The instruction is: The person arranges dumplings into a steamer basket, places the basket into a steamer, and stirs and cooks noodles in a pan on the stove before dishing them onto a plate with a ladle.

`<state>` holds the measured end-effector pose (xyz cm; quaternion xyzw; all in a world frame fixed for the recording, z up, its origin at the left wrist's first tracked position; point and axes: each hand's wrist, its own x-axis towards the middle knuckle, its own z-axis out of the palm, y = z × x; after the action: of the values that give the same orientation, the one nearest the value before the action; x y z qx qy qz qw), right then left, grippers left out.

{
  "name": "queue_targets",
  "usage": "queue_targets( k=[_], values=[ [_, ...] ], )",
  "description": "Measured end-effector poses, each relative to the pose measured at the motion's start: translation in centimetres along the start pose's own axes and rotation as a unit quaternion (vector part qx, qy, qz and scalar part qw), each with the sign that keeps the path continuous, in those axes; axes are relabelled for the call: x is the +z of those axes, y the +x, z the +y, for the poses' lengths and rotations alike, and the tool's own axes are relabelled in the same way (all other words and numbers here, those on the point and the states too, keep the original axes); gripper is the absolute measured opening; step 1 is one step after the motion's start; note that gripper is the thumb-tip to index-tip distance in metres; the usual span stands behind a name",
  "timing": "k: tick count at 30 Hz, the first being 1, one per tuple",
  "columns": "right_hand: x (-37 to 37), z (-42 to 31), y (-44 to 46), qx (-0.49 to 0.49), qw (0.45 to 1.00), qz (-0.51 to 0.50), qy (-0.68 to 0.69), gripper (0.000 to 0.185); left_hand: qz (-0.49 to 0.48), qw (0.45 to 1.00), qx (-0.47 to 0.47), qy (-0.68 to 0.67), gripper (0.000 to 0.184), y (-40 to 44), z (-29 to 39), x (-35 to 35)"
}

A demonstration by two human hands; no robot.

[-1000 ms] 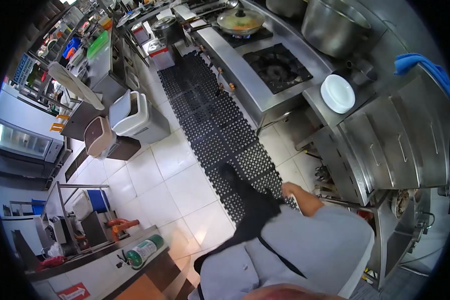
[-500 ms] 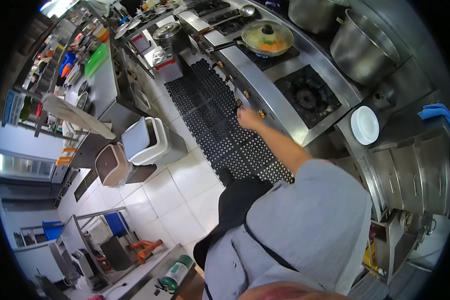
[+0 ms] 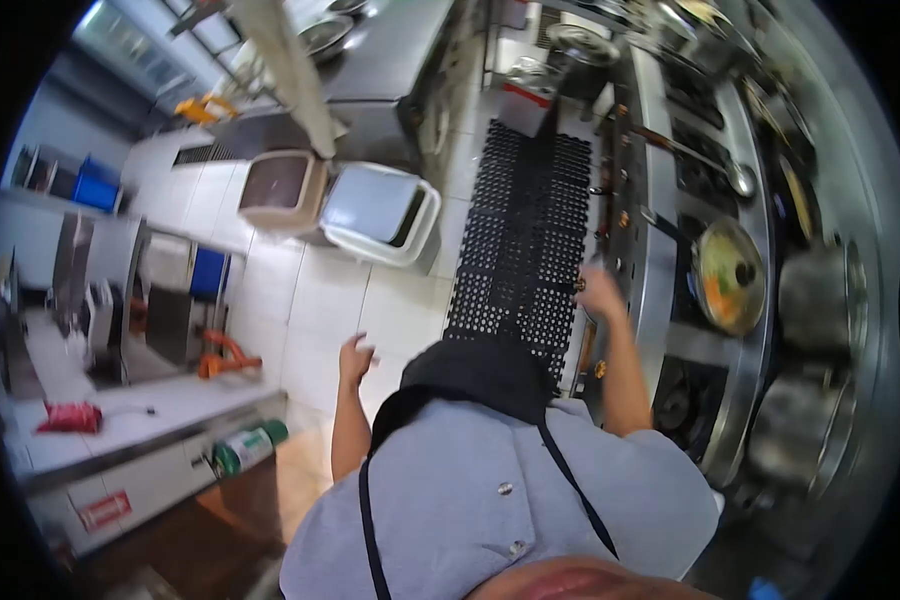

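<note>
My right hand (image 3: 600,292) is at the front of the stove, its fingers closed around a small control knob (image 3: 581,285). Other knobs, such as a brass one (image 3: 600,370), line the same front panel. On a burner beyond it sits a frying pan (image 3: 718,268) under a glass lid, with orange and green food showing through. My left hand (image 3: 357,358) hangs in the air over the tiled floor, holding nothing, with thumb and fingers apart.
A black perforated mat (image 3: 520,230) lies along the stove. Two lidded bins (image 3: 375,205) stand left of it. Large metal pots (image 3: 805,425) stand behind the burners, and a ladle (image 3: 740,178) lies across the stove. A green canister (image 3: 245,448) is by the left counter.
The view has swung round, so the stove now runs up the right side. My left hand has come into view. My right hand stays at the stove's knobs.
</note>
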<state>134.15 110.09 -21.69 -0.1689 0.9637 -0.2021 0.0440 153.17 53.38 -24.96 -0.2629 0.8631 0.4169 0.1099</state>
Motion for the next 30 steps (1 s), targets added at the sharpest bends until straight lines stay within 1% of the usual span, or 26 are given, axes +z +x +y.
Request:
queue_targets(
  k=[1,2,3,4,5,6,8,9,10,11,12,13,15,17,18,19,21,22,23,24,25,26,27,28,30],
  values=[
    [0.1,-6.8,3.6,0.086,0.946,-0.312,0.001,0.057,-0.041,0.995,-0.052,-0.069,0.055,0.4,3.4,-0.5],
    [4.0,-10.8,6.6,0.055,0.906,-0.416,0.058,0.06,-0.02,0.994,-0.056,-0.095,0.055,1.2,4.5,-0.4],
    [5.8,-15.6,8.3,-0.036,0.907,-0.394,0.145,0.061,-0.045,0.993,0.012,-0.104,0.06,1.6,4.7,-0.2],
    [7.7,-19.8,9.7,-0.123,0.885,-0.382,0.236,0.061,-0.069,0.989,0.071,-0.108,0.064,1.5,4.6,-0.1],
    [9.6,-23.8,12.0,-0.194,0.877,-0.384,0.215,0.06,-0.12,0.97,-0.037,-0.208,0.067,0.8,5.7,-1.8],
    [11.4,-27.1,14.1,-0.265,0.86,-0.389,0.199,0.06,-0.096,0.967,-0.06,-0.228,0.067,1.7,4.0,-2.4],
    [13.4,-32.4,19.0,-0.314,0.811,-0.463,0.17,0.06,-0.115,0.976,-0.122,-0.138,0.065,1.9,-2.4,-4.3],
    [12.6,-35.2,21.7,-0.334,0.787,-0.49,0.171,0.062,-0.101,0.982,-0.146,-0.072,0.065,1.9,-4.8,-6.5],
    [13.7,-37.1,24.1,-0.349,0.785,-0.497,0.12,0.063,-0.086,0.978,-0.173,-0.077,0.067,2.3,-7.9,-8.7],
    [15.1,-38.6,26.9,-0.363,0.77,-0.516,0.095,0.063,-0.045,0.968,-0.213,-0.121,0.067,2.8,-9.6,-11.4],
    [16.4,-40.2,29.3,-0.358,0.769,-0.524,0.077,0.063,-0.007,0.955,-0.251,-0.16,0.068,3.3,-11.4,-14.6],
    [17.8,-41.8,31.7,-0.335,0.769,-0.54,0.07,0.064,-0.003,0.953,-0.26,-0.158,0.068,4.7,-13.8,-17.7],
    [17.3,-47.7,35.5,-0.235,0.782,-0.576,0.043,0.064,0.038,0.954,-0.275,-0.11,0.068,7.5,-18.8,-23.3],
    [18.9,-51.2,38.8,-0.2,0.802,-0.556,0.088,0.058,0.038,0.98,-0.194,0.027,0.066,12.4,-23.4,-28.3],
    [19.2,-53.4,40.0,-0.17,0.814,-0.545,0.108,0.055,0.007,0.983,-0.18,0.019,0.065,14.7,-22.4,-32.3],
    [19.0,-55.7,40.9,-0.164,0.814,-0.545,0.115,0.055,-0.019,0.987,-0.16,0.015,0.065,18.0,-19.6,-36.7],
    [18.3,-60.3,43.4,-0.042,0.823,-0.546,0.153,0.048,0.031,0.997,-0.076,-0.006,0.06,24.6,-16.7,-42.4],
    [19.3,-61.6,45.0,-0.041,0.827,-0.537,0.16,0.048,0.017,0.997,-0.07,-0.037,0.056,28.2,-14.7,-45.8],
    [20.5,-62.7,46.4,-0.091,0.865,-0.47,0.153,0.048,0.001,0.996,-0.063,-0.067,0.052,31.5,-12.9,-48.9],
    [21.7,-63.9,48.0,-0.139,0.896,-0.398,0.142,0.048,-0.003,0.997,-0.053,-0.06,0.052,34.5,-11.4,-51.5],
    [22.3,-65.8,49.8,-0.208,0.919,-0.31,0.128,0.047,0.057,0.994,-0.041,-0.088,0.049,37.6,-10.4,-53.7],
    [23.0,-67.6,51.9,-0.199,0.923,-0.304,0.128,0.047,0.114,0.986,-0.032,-0.119,0.046,40.4,-9.8,-55.3],
    [23.6,-70.5,54.7,-0.242,0.909,-0.313,0.133,0.046,0.172,0.973,-0.011,-0.153,0.043,43.1,-10.1,-56.5],
    [24.4,-73.4,57.9,-0.286,0.893,-0.318,0.136,0.046,0.166,0.974,0.001,-0.153,0.043,45.7,-11.2,-57.8],
    [28.8,-79.4,64.3,-0.263,0.875,-0.344,0.215,0.045,0.26,0.959,0.108,-0.026,0.038,49.7,-15.2,-60.5]
  ],
)
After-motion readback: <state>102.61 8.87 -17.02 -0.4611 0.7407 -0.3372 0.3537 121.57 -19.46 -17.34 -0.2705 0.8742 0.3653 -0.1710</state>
